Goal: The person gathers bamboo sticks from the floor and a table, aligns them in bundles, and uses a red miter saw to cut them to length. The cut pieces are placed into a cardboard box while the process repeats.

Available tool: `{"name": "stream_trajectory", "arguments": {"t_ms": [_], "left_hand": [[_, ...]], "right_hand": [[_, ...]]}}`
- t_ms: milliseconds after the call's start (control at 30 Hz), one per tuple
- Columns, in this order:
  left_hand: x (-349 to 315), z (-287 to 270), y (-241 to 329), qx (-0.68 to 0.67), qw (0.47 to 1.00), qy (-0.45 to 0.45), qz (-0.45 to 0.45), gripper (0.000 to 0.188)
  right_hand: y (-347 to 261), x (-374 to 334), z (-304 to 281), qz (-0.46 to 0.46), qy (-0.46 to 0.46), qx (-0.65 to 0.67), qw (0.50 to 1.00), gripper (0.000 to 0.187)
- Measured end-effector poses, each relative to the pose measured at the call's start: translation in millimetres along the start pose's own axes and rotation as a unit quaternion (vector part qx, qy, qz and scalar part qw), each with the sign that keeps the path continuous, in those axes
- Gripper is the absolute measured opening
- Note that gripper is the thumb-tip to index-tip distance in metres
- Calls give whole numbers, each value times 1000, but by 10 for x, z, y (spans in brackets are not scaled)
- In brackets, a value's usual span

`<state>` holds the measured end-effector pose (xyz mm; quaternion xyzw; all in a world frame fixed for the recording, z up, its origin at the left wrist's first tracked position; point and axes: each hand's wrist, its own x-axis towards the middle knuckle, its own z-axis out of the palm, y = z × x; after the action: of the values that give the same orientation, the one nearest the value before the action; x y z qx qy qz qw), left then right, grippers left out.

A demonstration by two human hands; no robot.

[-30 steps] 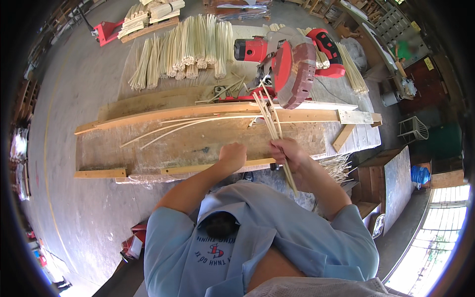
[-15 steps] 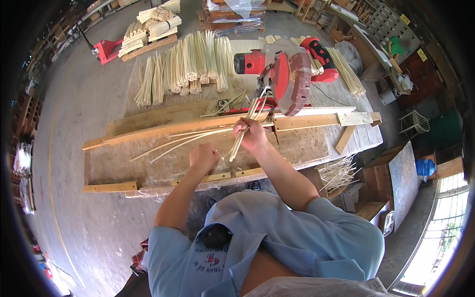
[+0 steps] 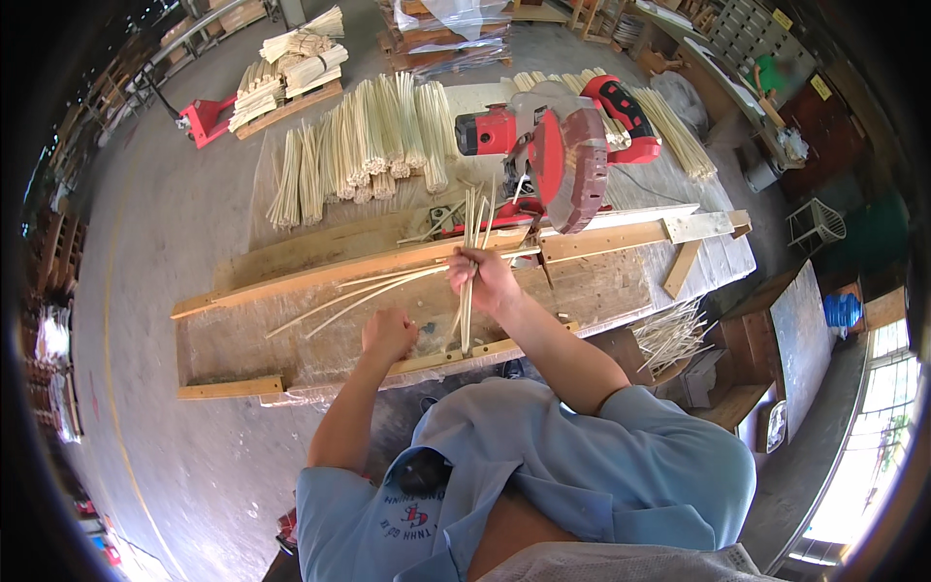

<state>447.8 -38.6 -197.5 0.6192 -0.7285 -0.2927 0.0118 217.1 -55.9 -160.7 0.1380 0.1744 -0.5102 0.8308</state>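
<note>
Several thin pale sticks [image 3: 466, 325] are gripped in my right hand [image 3: 490, 281], its fingers wrapped round their middle. They point nearly straight away from me, with their near ends at the wooden strip [image 3: 427, 363] along the bench's front edge. Other long thin sticks [image 3: 364, 289] lie loose across the bench, running left from beneath that hand. My left hand [image 3: 390, 336] is closed in a fist over the bench, left of the held bunch, and no stick pokes out of it. Beyond my right hand stands a red and grey miter saw [image 3: 562, 155].
A long wooden fence [image 3: 320, 276] crosses the bench [image 3: 233, 344]. Bundles of pale sticks [image 3: 373, 136] lie behind it. Cut pieces [image 3: 669, 339] fill a bin at the right. A red pallet jack [image 3: 206, 121] stands far left; a person in green [image 3: 771, 76] is far right.
The bunch in my right hand has swung from a slant to nearly straight, and its near ends have come closer to the front strip. My left hand stays closed. The whole view has shifted slightly.
</note>
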Motion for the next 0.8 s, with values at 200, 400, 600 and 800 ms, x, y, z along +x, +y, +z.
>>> {"name": "stream_trajectory", "arguments": {"t_ms": [200, 400, 600, 800], "left_hand": [[104, -151, 212, -30, 995, 45, 89, 20], [754, -467, 949, -176, 952, 143, 204, 17], [1815, -77, 1645, -252, 939, 91, 214, 16], [2409, 356, 2056, -275, 938, 29, 209, 19]], "right_hand": [[-102, -709, 1, 81, -12, -312, 946, 14], [-218, -1696, -167, 22, 105, -622, 776, 32], [-252, -2260, -621, -47, 159, -647, 744, 39], [-389, -2474, -815, -64, 191, -619, 759, 33]]}}
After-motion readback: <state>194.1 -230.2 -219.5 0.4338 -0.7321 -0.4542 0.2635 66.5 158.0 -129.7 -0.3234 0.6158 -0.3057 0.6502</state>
